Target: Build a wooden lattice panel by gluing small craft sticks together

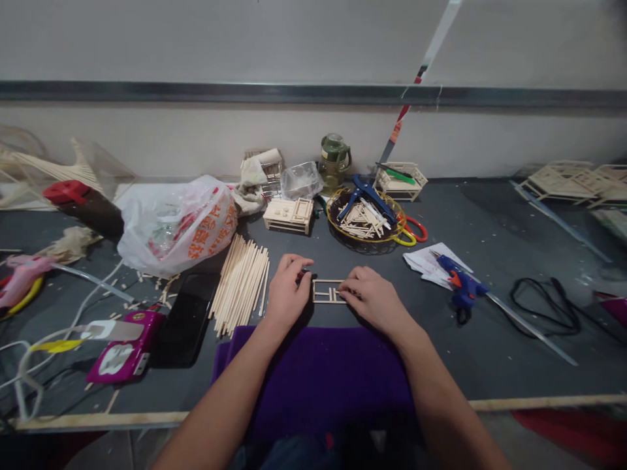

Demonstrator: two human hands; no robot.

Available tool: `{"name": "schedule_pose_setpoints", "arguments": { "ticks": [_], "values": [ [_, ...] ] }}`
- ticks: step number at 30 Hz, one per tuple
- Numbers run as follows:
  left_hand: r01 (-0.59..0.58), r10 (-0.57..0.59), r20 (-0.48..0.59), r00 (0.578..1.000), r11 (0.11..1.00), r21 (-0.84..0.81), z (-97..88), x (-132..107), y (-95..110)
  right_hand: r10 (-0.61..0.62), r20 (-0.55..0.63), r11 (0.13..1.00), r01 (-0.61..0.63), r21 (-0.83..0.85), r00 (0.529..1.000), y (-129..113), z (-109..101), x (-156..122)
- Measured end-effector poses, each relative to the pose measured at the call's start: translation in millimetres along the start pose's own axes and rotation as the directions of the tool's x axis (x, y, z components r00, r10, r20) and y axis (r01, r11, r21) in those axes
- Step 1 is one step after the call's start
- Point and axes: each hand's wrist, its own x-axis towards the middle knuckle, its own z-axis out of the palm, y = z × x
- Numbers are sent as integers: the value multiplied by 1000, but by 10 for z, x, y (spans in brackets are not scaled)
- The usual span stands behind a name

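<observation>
Head view: your left hand (pixel 287 290) sits at the left end of a small stick frame (pixel 327 292). Its fingers are curled together, tips beside a small dark item at the frame's corner. I cannot tell whether they pinch it.

Your right hand (pixel 375 297) lies over the frame's right end, fingers flat and pressing down, not wrapped round anything.

The frame lies flat on the table (pixel 490 222), just beyond the purple cloth (pixel 318 372), between both hands.

Progress, as a judgement:
- The visible part of the frame shows two long rails joined by a few short cross pieces, so one flat panel looks roughly put together.
- It is much plainer than the boxy stick model (pixel 289 215) standing farther back beside the basket (pixel 337 225) of offcuts. Measured against that, only an early part looks done.
- The pile of sticks (pixel 241 282) to your left is large and looks barely drawn on.
- The glue gun (pixel 460 284) lies on paper to your right, well apart from both hands, so nothing is being glued at this moment. The hands look occupied with aligning or pressing the panel.
</observation>
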Motion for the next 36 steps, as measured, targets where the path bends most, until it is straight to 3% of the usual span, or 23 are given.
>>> {"name": "schedule_pose_setpoints", "arguments": {
  "ticks": [15,25,30,36],
  "values": [
    [4,-4,-3,1000,1000,-3,-6,-4,8,-60,-23,987,56,-153,998,-78,-23,-8],
    [11,-11,12,1000,1000,-9,-7,2,13,-48,-29,993,44,-111,998,-63,-26,-12],
    [15,-15,14,1000,1000,-5,-4,10,9,55,-146,998,-52,27,988,49,-109,-34],
    [-4,4,21,1000,1000,13,-2,0,0,194,-332,978,-155,139,923,105,-169,-52]
  ]
}}
